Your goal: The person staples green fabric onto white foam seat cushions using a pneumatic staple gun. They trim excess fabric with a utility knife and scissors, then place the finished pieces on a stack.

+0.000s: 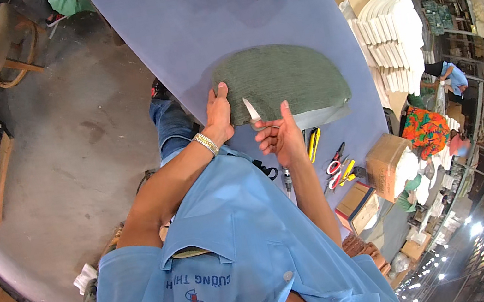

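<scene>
right hand (278, 137) with scissors (254, 114), thumb up

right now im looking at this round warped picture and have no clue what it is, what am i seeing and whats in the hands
There is no machine here: a person wears a wide fisheye camera on the head, looking down at their own arms, which bends the edges. The left hand, with a wristwatch, presses on a green fabric-covered cushion lying on a bluish-grey table. The right hand holds scissors, blades pointing up at the cushion's edge. More tools and cardboard boxes sit to the right, beside stacked white pieces.
</scene>
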Demonstrator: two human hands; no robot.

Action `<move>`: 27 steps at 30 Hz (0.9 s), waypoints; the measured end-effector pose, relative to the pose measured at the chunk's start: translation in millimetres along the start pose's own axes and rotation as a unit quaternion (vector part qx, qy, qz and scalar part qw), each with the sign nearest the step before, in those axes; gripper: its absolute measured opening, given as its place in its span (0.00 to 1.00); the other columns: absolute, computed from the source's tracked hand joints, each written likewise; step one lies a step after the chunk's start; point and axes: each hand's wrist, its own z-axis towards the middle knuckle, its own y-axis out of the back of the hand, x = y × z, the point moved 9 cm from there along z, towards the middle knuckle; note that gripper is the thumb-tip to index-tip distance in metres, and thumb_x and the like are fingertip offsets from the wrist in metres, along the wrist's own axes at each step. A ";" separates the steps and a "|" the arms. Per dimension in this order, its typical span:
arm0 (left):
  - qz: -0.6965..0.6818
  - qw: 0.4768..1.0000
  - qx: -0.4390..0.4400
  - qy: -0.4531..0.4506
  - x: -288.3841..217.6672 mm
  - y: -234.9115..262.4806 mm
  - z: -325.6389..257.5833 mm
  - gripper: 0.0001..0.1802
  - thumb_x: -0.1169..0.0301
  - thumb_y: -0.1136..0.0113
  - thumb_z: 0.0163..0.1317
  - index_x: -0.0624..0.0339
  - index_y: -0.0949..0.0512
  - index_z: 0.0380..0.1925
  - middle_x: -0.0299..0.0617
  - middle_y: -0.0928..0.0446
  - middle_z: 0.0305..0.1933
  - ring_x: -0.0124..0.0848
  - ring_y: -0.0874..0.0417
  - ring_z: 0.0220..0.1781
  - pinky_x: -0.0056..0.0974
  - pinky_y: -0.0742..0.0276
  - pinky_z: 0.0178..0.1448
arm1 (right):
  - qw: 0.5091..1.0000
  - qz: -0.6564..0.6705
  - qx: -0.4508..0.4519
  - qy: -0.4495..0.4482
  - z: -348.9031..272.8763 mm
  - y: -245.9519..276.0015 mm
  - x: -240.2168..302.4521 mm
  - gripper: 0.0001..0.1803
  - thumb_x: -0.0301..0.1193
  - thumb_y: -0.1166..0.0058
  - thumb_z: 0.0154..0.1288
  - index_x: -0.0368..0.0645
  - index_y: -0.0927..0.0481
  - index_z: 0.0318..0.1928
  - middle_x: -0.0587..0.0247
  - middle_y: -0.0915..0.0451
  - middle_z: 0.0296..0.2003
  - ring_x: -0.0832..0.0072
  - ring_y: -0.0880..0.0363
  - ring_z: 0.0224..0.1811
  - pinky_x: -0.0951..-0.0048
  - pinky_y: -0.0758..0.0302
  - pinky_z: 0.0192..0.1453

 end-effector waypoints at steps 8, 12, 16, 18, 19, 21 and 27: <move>-0.049 0.998 0.040 0.023 5.8 -13.5 4.1 0.30 0.52 0.55 0.82 0.56 0.41 0.75 0.51 0.33 0.73 0.47 0.27 0.73 0.59 0.24 0.69 | 0.989 -0.040 -0.055 0.130 -9.1 -9.9 11.2 0.25 0.51 0.47 0.80 0.44 0.21 0.31 0.66 0.22 0.20 0.79 0.27 0.16 0.75 0.31 0.20; -0.124 0.986 0.036 0.106 7.0 -22.0 -5.5 0.26 0.55 0.56 0.82 0.56 0.37 0.71 0.51 0.32 0.72 0.47 0.24 0.70 0.59 0.22 0.67 | 0.965 -0.135 -0.079 0.212 -15.6 -6.2 39.1 0.26 0.49 0.46 0.80 0.43 0.21 0.28 0.68 0.22 0.21 0.82 0.28 0.19 0.79 0.32 0.24; -0.091 0.991 0.079 0.053 -16.0 -26.1 -6.7 0.29 0.51 0.51 0.80 0.58 0.35 0.70 0.54 0.33 0.73 0.48 0.28 0.73 0.58 0.25 0.69 | 0.953 -0.155 -0.094 0.245 1.2 -14.4 58.5 0.25 0.47 0.45 0.80 0.43 0.22 0.27 0.68 0.22 0.21 0.83 0.27 0.22 0.79 0.31 0.27; 0.018 0.994 0.101 -0.040 -32.9 -26.2 -11.8 0.38 0.48 0.47 0.77 0.59 0.42 0.76 0.59 0.40 0.78 0.54 0.36 0.79 0.57 0.34 0.78 | 0.952 -0.130 -0.084 0.263 3.9 -19.4 71.4 0.25 0.46 0.45 0.80 0.43 0.23 0.26 0.68 0.23 0.21 0.83 0.28 0.22 0.79 0.31 0.28; 0.173 0.962 0.085 -0.194 -55.9 -18.1 -24.8 0.37 0.49 0.44 0.76 0.60 0.39 0.75 0.59 0.39 0.78 0.54 0.37 0.80 0.56 0.35 0.79 | 0.955 -0.137 -0.080 0.249 2.5 -20.5 69.8 0.25 0.46 0.45 0.80 0.43 0.23 0.26 0.68 0.23 0.21 0.83 0.28 0.22 0.79 0.31 0.28; 0.445 0.759 0.054 -0.473 -85.7 -20.9 -77.8 0.37 0.50 0.38 0.72 0.60 0.33 0.72 0.59 0.38 0.79 0.54 0.38 0.81 0.54 0.38 0.81 | 0.956 -0.155 -0.076 0.237 0.4 -20.5 80.6 0.25 0.46 0.45 0.80 0.43 0.23 0.27 0.68 0.23 0.21 0.83 0.28 0.22 0.79 0.31 0.28; 0.523 0.593 0.177 -0.586 -74.6 -38.2 -111.5 0.37 0.63 0.24 0.59 0.63 0.27 0.67 0.52 0.29 0.74 0.47 0.31 0.78 0.53 0.35 0.81 | 0.916 -0.310 -0.144 0.210 -14.3 -12.0 95.7 0.28 0.47 0.45 0.79 0.40 0.22 0.24 0.65 0.23 0.19 0.78 0.27 0.21 0.71 0.31 0.28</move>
